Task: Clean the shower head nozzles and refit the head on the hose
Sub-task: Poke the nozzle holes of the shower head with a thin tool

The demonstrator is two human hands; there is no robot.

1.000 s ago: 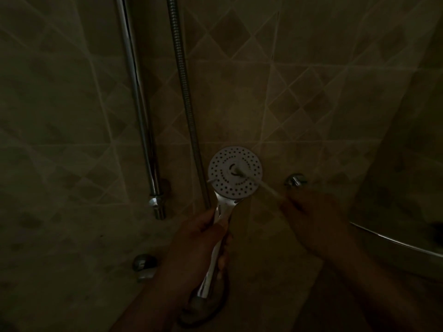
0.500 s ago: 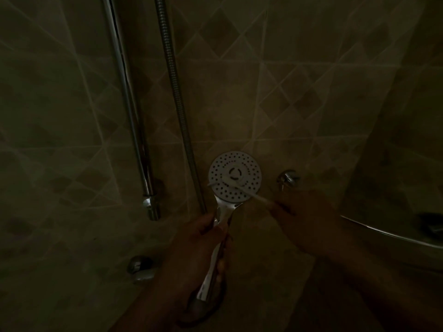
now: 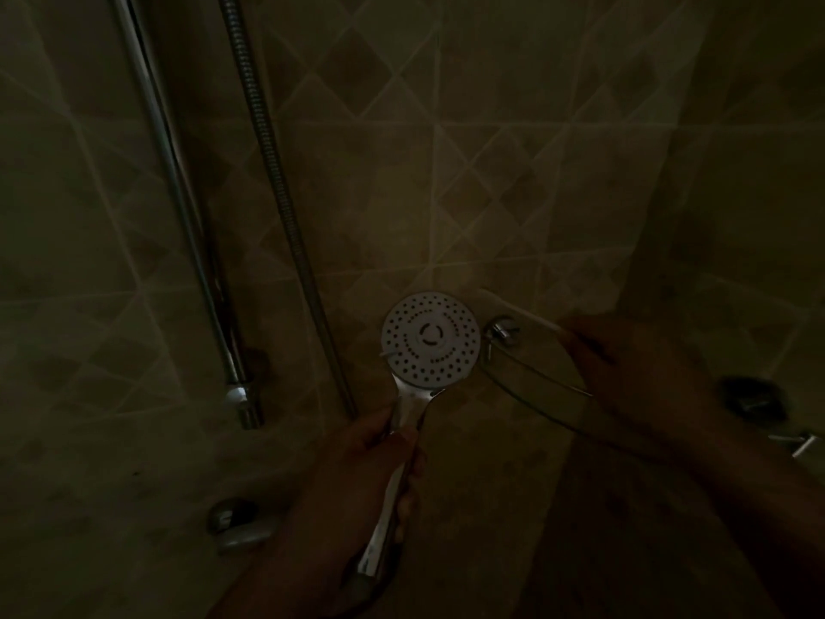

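The shower head (image 3: pixel 431 337) is held upright before the tiled wall (image 3: pixel 513 149), its nozzle face turned to the camera, the handle being wrapped by the grip of the left hand (image 3: pixel 357 480). A thin pale stick (image 3: pixel 520 311) is pinched by the right hand (image 3: pixel 634 373), up and right of the face, apart from it. The hose (image 3: pixel 272 172) hangs beside a chrome rail (image 3: pixel 178 194).

A dim home shower stall. Beige diamond-patterned wall tiles (image 3: pixel 513 180) fill the frame, with a chrome riser rail (image 3: pixel 178 207) and a ribbed metal shower hose (image 3: pixel 277 180) running down the upper left. A glass corner shelf (image 3: pixel 535 386) on a chrome bracket sits at centre right.
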